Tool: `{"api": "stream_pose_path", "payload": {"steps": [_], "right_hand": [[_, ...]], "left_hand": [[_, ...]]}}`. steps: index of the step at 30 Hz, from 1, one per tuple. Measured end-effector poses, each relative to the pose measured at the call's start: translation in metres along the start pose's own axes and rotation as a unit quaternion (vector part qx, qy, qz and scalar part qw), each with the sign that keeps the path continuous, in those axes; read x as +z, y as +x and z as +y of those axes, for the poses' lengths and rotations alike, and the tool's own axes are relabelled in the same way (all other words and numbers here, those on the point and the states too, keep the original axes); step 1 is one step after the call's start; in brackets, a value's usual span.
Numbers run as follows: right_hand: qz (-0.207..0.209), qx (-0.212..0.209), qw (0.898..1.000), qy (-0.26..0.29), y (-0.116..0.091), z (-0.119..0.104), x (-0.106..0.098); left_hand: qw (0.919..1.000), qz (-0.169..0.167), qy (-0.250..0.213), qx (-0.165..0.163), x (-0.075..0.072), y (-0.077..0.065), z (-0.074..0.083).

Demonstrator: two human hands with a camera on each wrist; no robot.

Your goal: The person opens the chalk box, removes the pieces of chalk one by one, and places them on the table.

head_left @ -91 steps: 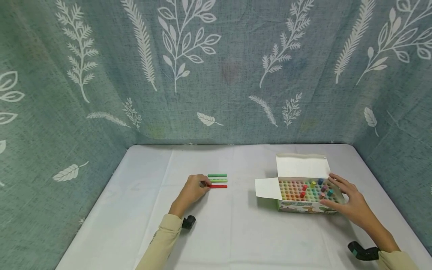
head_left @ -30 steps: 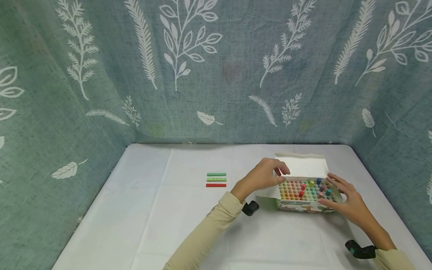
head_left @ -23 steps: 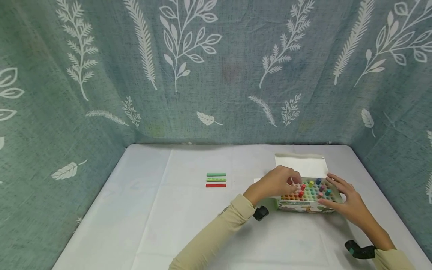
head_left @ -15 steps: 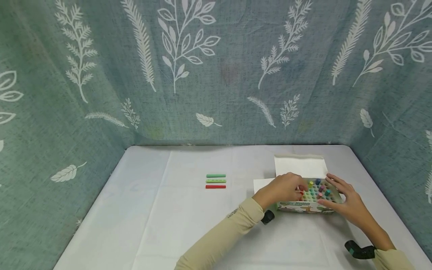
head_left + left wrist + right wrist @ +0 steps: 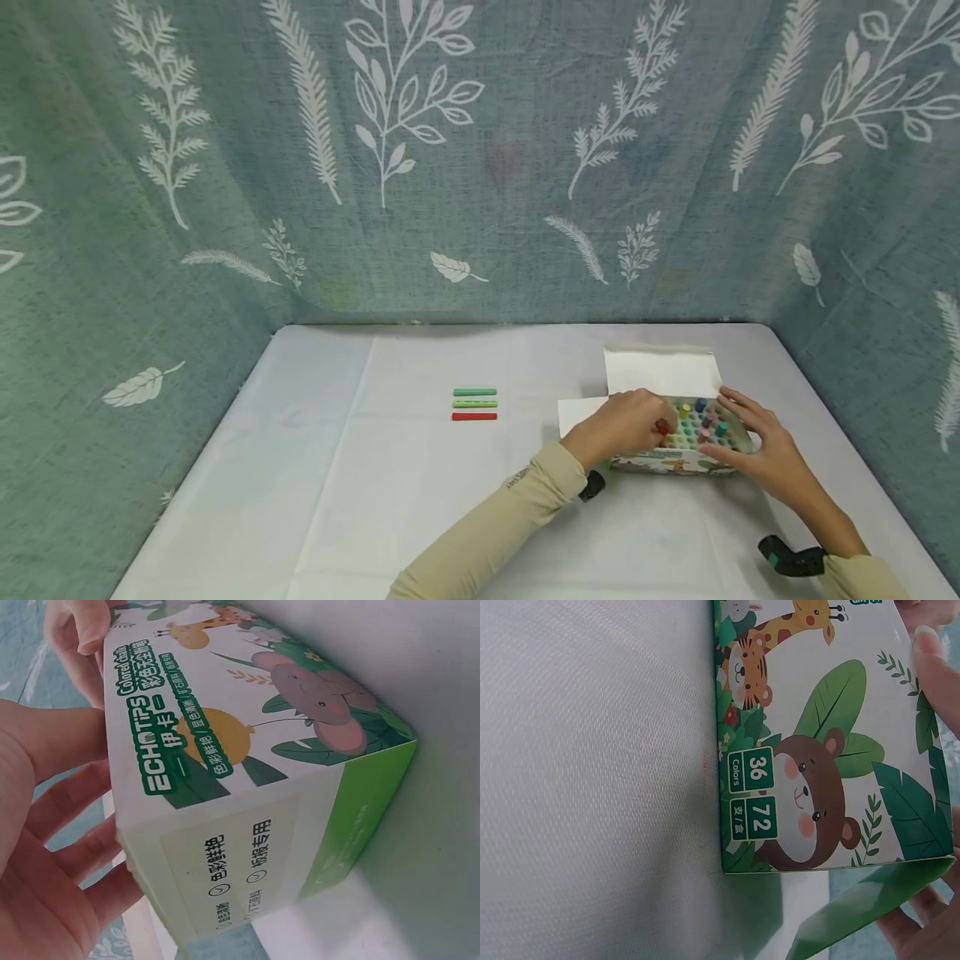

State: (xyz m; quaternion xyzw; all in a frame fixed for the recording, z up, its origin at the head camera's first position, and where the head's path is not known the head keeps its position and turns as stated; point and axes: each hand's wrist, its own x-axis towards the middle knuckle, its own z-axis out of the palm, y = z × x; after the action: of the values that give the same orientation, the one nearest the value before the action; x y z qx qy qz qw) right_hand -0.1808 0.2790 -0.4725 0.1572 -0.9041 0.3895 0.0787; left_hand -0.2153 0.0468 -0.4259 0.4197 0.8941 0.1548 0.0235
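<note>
A printed box of coloured chalk [image 5: 675, 462] stands on the right of the table with its lid flaps open. Several chalk sticks poke up from its holed tray, among them a yellow stick [image 5: 686, 410] and a teal one [image 5: 722, 428]. My left hand [image 5: 626, 423] reaches over the tray's left part and pinches a red chalk stick [image 5: 662, 427]; its lower end is hidden. Gripping the box's right end, my right hand [image 5: 772, 462] has its thumb at the front edge and fingers at the back. The right wrist view shows that thumb [image 5: 936, 671] at the box's upper edge.
A green chalk stick [image 5: 475, 392], a light green one [image 5: 475, 404] and a red one [image 5: 475, 417] lie in parallel left of the box on the white-covered table [image 5: 337, 500]. A leaf-patterned curtain [image 5: 510, 183] hangs behind the table.
My left hand has left the laid-out sticks, moved right over the box and lowered to a red chalk stick. The right hand has stayed on the box.
</note>
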Motion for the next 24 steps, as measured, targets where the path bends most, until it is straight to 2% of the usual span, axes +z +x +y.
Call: {"api": "stream_pose_path", "payload": {"steps": [10, 17, 24], "right_hand": [[0.009, -0.008, 1.0, -0.02, -0.001, 0.0, 0.0], [0.005, -0.01, 1.0, -0.002, 0.0, -0.001, -0.001], [0.006, -0.006, 1.0, -0.005, 0.0, 0.001, 0.0]], "left_hand": [[0.9999, 0.004, 0.014, 0.008, -0.001, 0.003, 0.001], [0.9987, 0.016, -0.045, 0.019, -0.002, 0.005, -0.005], [0.9939, 0.029, -0.103, 0.027, -0.016, 0.004, -0.005]]}}
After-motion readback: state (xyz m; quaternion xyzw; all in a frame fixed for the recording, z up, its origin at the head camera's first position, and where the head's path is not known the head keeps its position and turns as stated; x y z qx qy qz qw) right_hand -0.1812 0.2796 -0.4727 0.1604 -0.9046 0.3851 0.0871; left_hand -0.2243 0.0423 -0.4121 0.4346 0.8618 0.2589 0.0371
